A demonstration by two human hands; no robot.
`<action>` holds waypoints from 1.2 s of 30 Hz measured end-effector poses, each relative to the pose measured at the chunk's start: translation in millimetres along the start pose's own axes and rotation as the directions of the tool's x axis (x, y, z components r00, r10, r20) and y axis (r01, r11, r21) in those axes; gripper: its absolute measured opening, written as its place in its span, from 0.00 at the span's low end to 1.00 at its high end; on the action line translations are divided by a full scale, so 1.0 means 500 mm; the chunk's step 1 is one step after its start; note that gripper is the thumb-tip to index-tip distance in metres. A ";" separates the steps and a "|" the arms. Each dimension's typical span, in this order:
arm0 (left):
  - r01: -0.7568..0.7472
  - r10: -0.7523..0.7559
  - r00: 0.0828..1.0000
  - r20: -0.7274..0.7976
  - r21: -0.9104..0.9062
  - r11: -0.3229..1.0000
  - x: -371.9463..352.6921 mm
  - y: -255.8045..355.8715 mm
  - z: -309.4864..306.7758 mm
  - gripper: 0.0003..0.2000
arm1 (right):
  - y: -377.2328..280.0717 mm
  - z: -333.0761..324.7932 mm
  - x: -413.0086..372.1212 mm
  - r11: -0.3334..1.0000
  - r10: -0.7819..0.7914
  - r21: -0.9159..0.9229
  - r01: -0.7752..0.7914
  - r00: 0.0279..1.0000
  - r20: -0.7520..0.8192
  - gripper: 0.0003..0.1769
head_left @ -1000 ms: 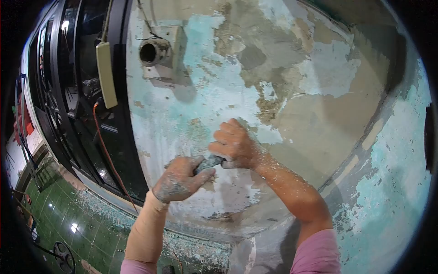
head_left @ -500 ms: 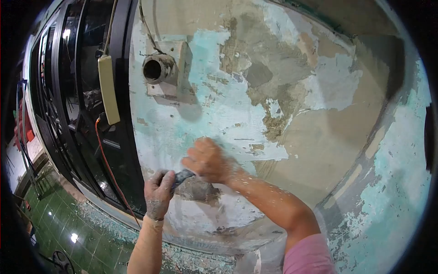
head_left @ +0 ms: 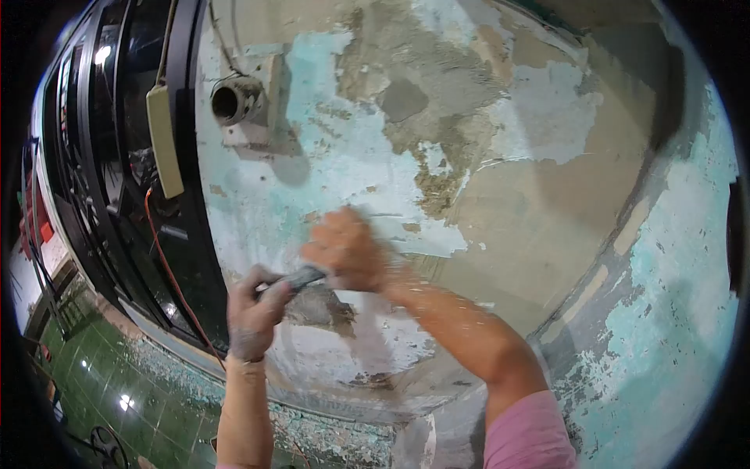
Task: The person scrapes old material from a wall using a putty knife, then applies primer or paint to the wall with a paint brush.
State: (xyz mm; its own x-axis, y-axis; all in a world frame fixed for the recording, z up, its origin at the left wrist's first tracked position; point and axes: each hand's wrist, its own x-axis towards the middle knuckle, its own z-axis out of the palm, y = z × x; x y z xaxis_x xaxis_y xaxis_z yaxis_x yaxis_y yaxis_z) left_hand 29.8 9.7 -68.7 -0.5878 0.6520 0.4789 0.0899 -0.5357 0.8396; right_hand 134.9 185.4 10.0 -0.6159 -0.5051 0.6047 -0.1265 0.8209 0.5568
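Dust covers my left hand, whose fingers are closed round one end of a dark grey, bar-like tool. The tool slants up to the right, against or just in front of the wall. At its other end is my right hand, in a fist and slightly blurred, seemingly gripping it too; its working edge is hidden. Behind the hands, the wall carries patchy turquoise and white paint. A bare grey patch shows just below the tool.
A round pipe stub sticks out of the wall at upper left. Beside it, a cream power strip hangs with an orange cord along a dark-framed glass door. Paint flakes litter the wall's foot by green floor tiles.
The view has shifted, so the wall and pipe sit further left and higher. Both hands and the tool remain together, now slightly up and left in the picture.
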 end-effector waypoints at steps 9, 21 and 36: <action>-0.251 0.233 0.968 0.096 0.294 0.922 -0.042 -0.003 0.134 0.06 | -0.002 -0.123 -0.102 0.989 0.149 0.018 -0.149 0.988 0.034 0.05; -0.266 0.174 0.944 0.282 0.330 0.906 -0.061 -0.072 0.205 0.07 | -0.032 -0.150 -0.233 0.967 0.228 -0.130 -0.219 0.972 0.054 0.09; -0.229 0.149 0.952 0.266 0.299 0.926 -0.046 -0.099 0.182 0.05 | -0.033 -0.129 -0.250 0.965 0.236 -0.138 -0.222 0.968 0.088 0.07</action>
State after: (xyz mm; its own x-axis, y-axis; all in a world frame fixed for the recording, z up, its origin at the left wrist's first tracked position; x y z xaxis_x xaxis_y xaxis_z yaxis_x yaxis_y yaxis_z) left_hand 111.8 70.1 -97.8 -0.3321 0.6840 0.6495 0.4582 -0.4849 0.7449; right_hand 263.9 217.9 -38.1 -0.6944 -0.2720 0.6663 0.1220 0.8680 0.4814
